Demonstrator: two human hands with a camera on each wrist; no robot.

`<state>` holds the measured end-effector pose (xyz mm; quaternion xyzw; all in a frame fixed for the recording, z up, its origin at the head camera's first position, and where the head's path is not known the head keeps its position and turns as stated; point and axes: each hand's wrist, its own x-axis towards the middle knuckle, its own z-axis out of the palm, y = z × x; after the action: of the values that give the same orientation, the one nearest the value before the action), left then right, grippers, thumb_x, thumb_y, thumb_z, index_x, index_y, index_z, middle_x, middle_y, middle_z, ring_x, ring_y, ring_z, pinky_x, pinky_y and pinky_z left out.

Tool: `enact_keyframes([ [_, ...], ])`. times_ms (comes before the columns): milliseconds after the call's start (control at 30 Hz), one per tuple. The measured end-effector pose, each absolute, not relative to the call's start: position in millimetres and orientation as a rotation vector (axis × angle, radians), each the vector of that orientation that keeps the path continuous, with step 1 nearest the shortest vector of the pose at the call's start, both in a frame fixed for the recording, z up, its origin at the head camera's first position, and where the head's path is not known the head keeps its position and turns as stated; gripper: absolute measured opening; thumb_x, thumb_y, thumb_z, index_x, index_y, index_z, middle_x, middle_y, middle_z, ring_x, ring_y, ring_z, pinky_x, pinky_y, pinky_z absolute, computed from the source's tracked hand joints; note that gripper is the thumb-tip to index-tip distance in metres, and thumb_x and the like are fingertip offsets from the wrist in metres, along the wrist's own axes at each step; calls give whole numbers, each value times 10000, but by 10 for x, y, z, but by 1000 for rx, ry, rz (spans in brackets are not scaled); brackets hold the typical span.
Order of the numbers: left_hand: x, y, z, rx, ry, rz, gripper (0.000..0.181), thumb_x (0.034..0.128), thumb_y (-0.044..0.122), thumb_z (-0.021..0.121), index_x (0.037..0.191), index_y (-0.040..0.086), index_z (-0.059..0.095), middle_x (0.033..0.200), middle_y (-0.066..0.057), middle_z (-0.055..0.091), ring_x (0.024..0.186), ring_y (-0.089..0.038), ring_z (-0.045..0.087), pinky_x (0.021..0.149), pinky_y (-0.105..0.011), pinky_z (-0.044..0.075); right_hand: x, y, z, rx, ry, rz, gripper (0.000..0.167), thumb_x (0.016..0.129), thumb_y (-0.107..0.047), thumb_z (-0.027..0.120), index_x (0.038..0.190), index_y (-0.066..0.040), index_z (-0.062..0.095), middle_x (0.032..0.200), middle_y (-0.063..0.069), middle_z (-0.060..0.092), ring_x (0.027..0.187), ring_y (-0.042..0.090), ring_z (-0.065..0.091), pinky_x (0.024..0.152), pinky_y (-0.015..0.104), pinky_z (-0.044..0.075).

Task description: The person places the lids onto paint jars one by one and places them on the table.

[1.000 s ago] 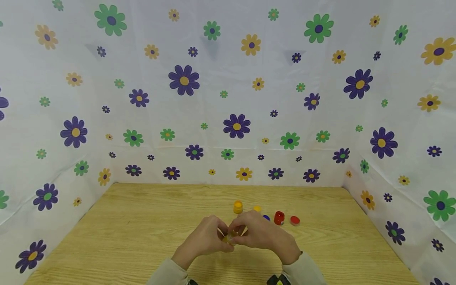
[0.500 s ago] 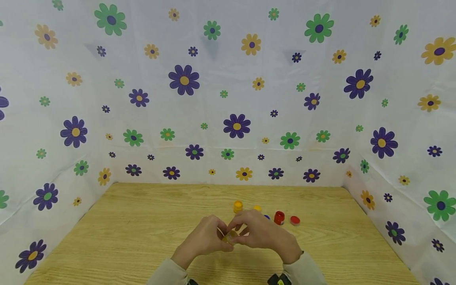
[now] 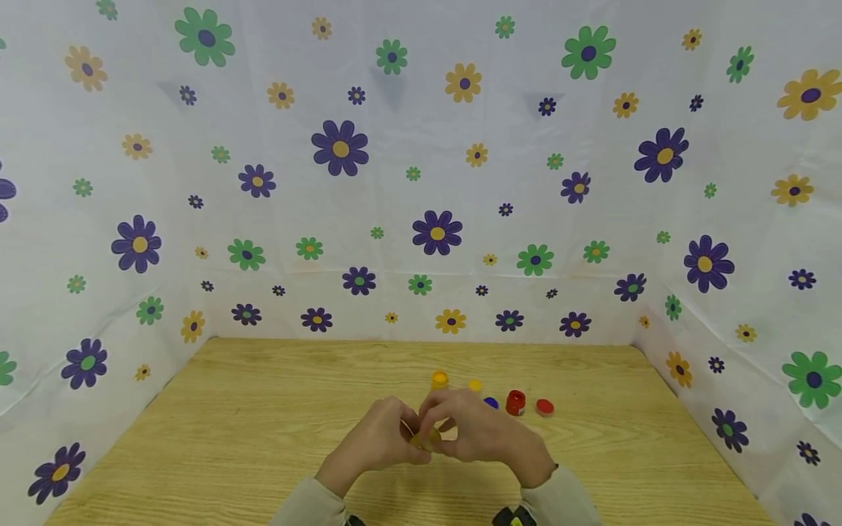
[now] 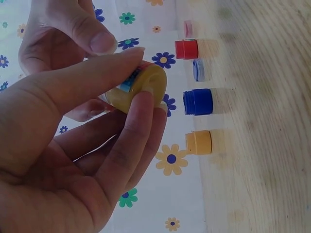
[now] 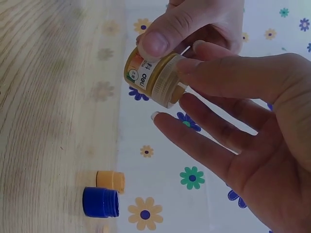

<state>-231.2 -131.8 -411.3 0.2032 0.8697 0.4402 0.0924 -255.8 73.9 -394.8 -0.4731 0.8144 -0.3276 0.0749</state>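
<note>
I am watching both hands working close together over the near middle of a wood-grain table [image 3: 263, 409]. The left hand [image 3: 381, 438] is pinching a small ochre deli paint jar [image 5: 141, 73] between its thumb and fingers, and it is holding the jar up off the tabletop. The right hand [image 3: 479, 431] is gripping the jar's translucent ribbed lid [image 5: 164, 82], its thumb pressing on the side; I cannot tell exactly how many of its fingers are touching. The lid is sitting on the jar, which is tilting with the lid toward the right hand.

Farther off, I am seeing an orange-yellow paint jar [image 3: 439, 380] standing upright, with a yellow lid [image 3: 475, 384] lying to its right. A blue lid [image 3: 490, 402] is showing just beyond the right hand, and to its right a red paint jar [image 3: 516, 403] is standing uncovered, with a red lid [image 3: 544, 407] lying near it on the right. That hand is hiding an uncovered blue paint jar [image 4: 200, 102] from my head camera, but the left wrist camera is showing it standing between the orange-yellow jar and the blue lid. A white flowered cloth [image 3: 395, 190] is hanging at the far side.
</note>
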Motion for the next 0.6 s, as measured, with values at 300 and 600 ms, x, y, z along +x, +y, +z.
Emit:
enact_keyframes([
  [300,-2313,-1316,-4116,603,2588,1301,141,764,79,885,884,81,810,852,-38,788,724,-109,706,645,-258,574,-2558,745,-3950,-1377,2421,-1009,135,893,20,758,927,-106,796,1065,21,702,1014,96,672,836,189,586],
  [600,-2313,-1322,-4112,633,2624,1263,158,761,104,888,900,85,814,864,-44,794,733,-122,698,640,-272,563,-2567,739,-3971,-1405,2477,-995,74,914,-60,766,955,-116,792,972,23,722,909,66,672,731,136,562],
])
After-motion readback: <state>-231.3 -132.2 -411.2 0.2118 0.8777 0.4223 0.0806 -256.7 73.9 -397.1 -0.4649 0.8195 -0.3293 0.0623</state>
